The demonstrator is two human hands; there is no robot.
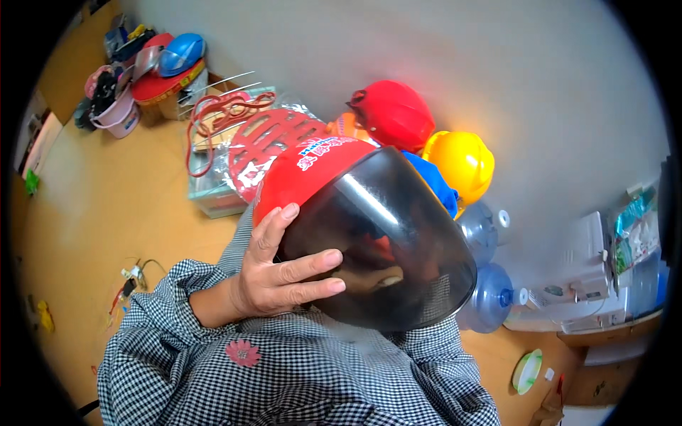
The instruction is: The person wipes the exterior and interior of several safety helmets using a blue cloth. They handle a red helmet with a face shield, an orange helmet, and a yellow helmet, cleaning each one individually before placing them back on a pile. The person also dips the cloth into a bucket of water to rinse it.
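A red safety helmet [325, 173] with a dark tinted face visor [394, 213] is held up in front of my chest, the visor side towards me. My left hand [290, 266] grips its near left side, fingers spread over the shell's edge and the visor. Its thumb is hidden. My right hand [381, 279] is behind the visor and shows only dimly through it, a thumb or finger lying crosswise. How it holds the helmet is hidden. White-edged writing runs along the red shell.
Behind the helmet are a red hard hat [397, 114], a yellow hard hat [461, 165] and a blue item [429, 173]. Water bottles [487, 298] stand at right. Left are a plastic-wrapped red openwork piece [266, 141], a pale green bin [216, 205] and a pink bucket [120, 114].
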